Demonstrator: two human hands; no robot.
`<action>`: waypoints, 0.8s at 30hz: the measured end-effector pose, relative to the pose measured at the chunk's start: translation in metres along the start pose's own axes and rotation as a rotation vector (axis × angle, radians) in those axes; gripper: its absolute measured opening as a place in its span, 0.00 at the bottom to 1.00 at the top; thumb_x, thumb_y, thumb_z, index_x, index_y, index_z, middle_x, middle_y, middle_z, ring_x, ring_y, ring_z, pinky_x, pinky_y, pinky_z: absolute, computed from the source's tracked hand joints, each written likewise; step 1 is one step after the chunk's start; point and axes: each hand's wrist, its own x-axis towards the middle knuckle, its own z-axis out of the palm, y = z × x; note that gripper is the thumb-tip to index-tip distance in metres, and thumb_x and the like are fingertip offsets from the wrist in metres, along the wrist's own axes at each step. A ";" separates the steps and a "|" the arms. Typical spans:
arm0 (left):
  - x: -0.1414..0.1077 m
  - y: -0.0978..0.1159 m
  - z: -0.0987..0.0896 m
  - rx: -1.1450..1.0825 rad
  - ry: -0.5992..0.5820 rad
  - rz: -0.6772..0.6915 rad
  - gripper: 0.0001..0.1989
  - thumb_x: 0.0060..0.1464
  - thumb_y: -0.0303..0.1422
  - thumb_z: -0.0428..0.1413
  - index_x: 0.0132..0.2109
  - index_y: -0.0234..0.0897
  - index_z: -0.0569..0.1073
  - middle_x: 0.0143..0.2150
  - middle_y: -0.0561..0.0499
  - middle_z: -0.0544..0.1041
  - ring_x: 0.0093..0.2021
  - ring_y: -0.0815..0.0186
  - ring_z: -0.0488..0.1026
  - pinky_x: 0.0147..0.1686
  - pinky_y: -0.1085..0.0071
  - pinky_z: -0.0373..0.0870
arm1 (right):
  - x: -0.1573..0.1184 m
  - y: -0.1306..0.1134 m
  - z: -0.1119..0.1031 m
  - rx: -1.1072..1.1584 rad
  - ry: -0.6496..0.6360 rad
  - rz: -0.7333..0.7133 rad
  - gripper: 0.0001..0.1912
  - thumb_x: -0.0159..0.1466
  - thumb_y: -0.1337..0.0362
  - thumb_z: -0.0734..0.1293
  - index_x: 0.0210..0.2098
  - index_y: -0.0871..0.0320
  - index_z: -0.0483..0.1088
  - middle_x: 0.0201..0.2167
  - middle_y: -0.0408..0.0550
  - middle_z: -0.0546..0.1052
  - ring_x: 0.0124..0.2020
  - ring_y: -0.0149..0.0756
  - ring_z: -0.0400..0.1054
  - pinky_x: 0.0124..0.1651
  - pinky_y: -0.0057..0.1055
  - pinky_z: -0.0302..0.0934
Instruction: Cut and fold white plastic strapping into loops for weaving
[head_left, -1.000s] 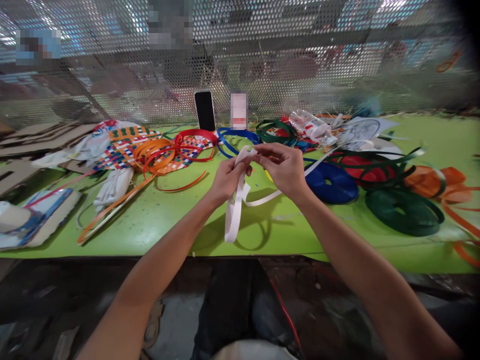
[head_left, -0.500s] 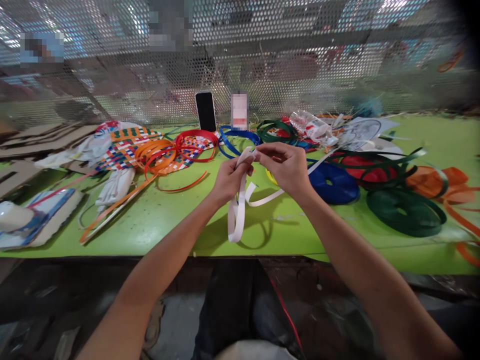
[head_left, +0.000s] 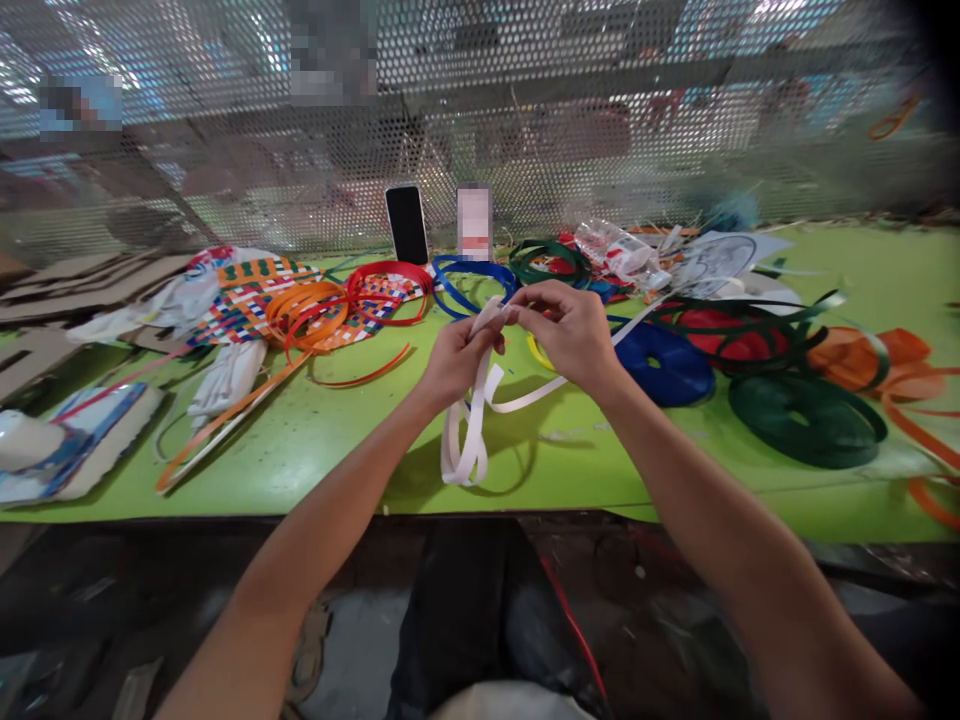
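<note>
My left grip (head_left: 463, 355) pinching white strap (head_left: 472, 430), right grip (head_left: 566, 325) pinching it just beside, loops hanging down, green desk (head_left: 300, 430) behind

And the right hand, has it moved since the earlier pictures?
No, not visibly: judged against the flat blue roll, the right hand keeps nearly the same place.

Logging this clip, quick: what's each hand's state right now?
Left hand: closed, holding the flat white strip.
Right hand: closed, pinching the flat white strip.
</note>
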 end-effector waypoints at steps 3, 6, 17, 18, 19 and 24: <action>-0.002 0.005 -0.001 -0.058 -0.030 -0.091 0.23 0.60 0.53 0.62 0.32 0.36 0.74 0.19 0.58 0.61 0.18 0.73 0.56 0.19 0.74 0.50 | 0.005 0.003 -0.005 0.096 -0.042 0.065 0.05 0.62 0.61 0.74 0.33 0.56 0.81 0.32 0.46 0.81 0.33 0.37 0.73 0.37 0.34 0.66; -0.005 0.011 0.000 -0.111 -0.060 -0.170 0.23 0.60 0.54 0.62 0.35 0.37 0.73 0.19 0.60 0.59 0.16 0.74 0.54 0.18 0.75 0.49 | 0.008 0.003 -0.009 0.163 -0.080 0.118 0.07 0.61 0.59 0.75 0.33 0.57 0.80 0.29 0.44 0.79 0.31 0.34 0.70 0.36 0.33 0.65; -0.004 0.012 -0.008 -0.378 -0.090 -0.206 0.17 0.62 0.48 0.58 0.45 0.38 0.74 0.24 0.62 0.45 0.19 0.75 0.43 0.19 0.76 0.40 | 0.006 -0.001 -0.010 0.292 -0.112 0.181 0.09 0.58 0.57 0.78 0.33 0.55 0.80 0.31 0.46 0.79 0.34 0.37 0.72 0.39 0.36 0.69; -0.003 0.012 -0.009 -0.393 -0.082 -0.206 0.15 0.61 0.45 0.58 0.44 0.38 0.74 0.24 0.62 0.46 0.20 0.75 0.43 0.20 0.77 0.40 | 0.006 -0.003 -0.011 0.292 -0.112 0.191 0.10 0.58 0.56 0.78 0.33 0.55 0.80 0.31 0.46 0.78 0.33 0.37 0.72 0.38 0.35 0.68; -0.003 0.012 -0.009 -0.406 -0.069 -0.209 0.13 0.60 0.43 0.58 0.43 0.37 0.74 0.24 0.62 0.47 0.20 0.75 0.44 0.20 0.77 0.40 | 0.006 -0.004 -0.011 0.289 -0.113 0.196 0.10 0.58 0.56 0.78 0.33 0.56 0.80 0.31 0.46 0.78 0.32 0.36 0.71 0.37 0.35 0.68; -0.003 0.014 -0.006 -0.425 0.019 -0.221 0.13 0.60 0.43 0.59 0.39 0.39 0.69 0.24 0.61 0.52 0.19 0.75 0.46 0.20 0.77 0.43 | 0.006 -0.006 -0.012 0.276 -0.159 0.164 0.12 0.58 0.55 0.78 0.33 0.57 0.80 0.28 0.44 0.76 0.29 0.32 0.67 0.33 0.32 0.64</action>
